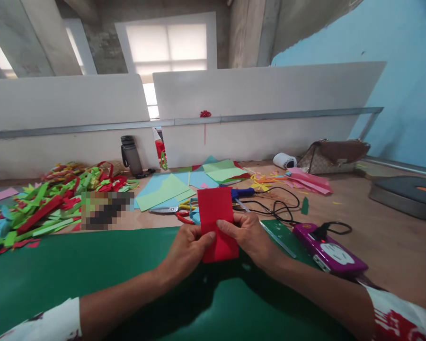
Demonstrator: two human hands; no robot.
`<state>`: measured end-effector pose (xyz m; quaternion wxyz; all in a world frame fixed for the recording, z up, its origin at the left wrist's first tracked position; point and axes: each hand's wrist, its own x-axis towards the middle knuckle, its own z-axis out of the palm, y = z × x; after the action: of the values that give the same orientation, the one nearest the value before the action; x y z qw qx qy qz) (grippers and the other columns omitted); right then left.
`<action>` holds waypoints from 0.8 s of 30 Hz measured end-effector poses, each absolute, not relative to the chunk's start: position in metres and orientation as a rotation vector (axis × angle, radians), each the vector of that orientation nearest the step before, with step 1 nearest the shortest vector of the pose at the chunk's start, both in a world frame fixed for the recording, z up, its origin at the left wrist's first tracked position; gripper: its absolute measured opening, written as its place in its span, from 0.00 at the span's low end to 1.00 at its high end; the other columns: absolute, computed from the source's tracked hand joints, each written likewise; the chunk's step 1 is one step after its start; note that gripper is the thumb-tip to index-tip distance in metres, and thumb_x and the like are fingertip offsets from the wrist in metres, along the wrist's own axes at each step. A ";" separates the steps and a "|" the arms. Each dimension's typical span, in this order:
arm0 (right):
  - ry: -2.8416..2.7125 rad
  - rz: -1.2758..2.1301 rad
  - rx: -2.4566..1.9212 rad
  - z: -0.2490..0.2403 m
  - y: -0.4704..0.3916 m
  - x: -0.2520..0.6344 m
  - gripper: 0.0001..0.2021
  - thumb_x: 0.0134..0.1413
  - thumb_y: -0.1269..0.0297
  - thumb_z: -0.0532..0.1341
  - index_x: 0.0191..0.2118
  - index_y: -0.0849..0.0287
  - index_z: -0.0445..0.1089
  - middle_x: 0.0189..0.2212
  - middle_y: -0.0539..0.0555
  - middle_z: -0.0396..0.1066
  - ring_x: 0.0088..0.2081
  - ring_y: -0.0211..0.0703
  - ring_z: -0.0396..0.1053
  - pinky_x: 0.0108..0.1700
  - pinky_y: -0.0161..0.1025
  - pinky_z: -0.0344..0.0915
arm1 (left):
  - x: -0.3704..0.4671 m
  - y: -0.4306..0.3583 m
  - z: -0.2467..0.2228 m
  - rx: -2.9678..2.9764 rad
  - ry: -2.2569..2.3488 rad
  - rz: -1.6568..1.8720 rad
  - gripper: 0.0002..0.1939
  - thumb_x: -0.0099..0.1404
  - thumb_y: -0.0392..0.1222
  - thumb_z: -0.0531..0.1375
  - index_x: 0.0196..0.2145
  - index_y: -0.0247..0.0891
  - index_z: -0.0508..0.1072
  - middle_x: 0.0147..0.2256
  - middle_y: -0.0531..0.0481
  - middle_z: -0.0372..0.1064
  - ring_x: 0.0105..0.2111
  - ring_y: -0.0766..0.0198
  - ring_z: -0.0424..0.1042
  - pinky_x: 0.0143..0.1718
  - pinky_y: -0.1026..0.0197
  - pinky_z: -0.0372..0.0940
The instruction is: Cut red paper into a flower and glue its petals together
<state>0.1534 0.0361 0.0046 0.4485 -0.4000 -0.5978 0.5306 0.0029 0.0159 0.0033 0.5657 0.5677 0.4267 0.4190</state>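
A red rectangle of paper point(218, 213) is held upright over the green mat point(128, 270), between both hands. My left hand point(188, 251) pinches its left edge, thumb on the front face and fingers behind. On the right edge, my right hand point(253, 237) grips it the same way, its thumb near the paper's middle. Just behind the paper lie scissors point(165, 210) with silver blades, another pair with red handles point(183, 218), and a blue glue gun point(243, 192), each partly hidden.
Green and red paper strips point(53, 203) heap at the left. Light green sheets point(166, 192), a dark bottle point(130, 156) and pink paper point(308, 181) lie or stand farther back. A purple power strip point(330, 251), black cable point(280, 208) and brown bag point(333, 156) are at the right.
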 end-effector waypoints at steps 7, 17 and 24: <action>-1.704 1.366 -0.925 -0.002 0.038 0.151 0.04 0.40 0.68 0.64 0.22 0.63 0.73 0.17 0.45 0.63 0.21 0.32 0.56 0.24 0.31 0.55 | -0.005 0.019 0.005 1.486 1.095 1.151 0.13 0.57 0.44 0.57 0.29 0.30 0.75 0.24 0.50 0.68 0.23 0.67 0.62 0.25 0.66 0.57; -1.824 1.406 -0.934 0.003 0.041 0.161 0.06 0.44 0.65 0.60 0.24 0.62 0.72 0.17 0.45 0.55 0.22 0.32 0.48 0.24 0.33 0.46 | -0.014 0.022 0.008 1.711 1.066 1.213 0.13 0.62 0.41 0.53 0.32 0.32 0.75 0.25 0.51 0.67 0.24 0.69 0.59 0.24 0.68 0.55; -1.848 1.317 -1.048 0.009 0.043 0.167 0.07 0.42 0.68 0.60 0.19 0.62 0.70 0.16 0.46 0.59 0.21 0.33 0.53 0.25 0.33 0.51 | -0.025 0.027 0.015 1.551 1.073 1.214 0.14 0.58 0.45 0.57 0.28 0.31 0.74 0.23 0.51 0.67 0.22 0.68 0.60 0.23 0.67 0.56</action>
<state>0.1673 0.0428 0.0094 0.3156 -0.3980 -0.7014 0.5000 -0.0252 0.0268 0.0148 0.4344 0.6230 0.4308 0.4874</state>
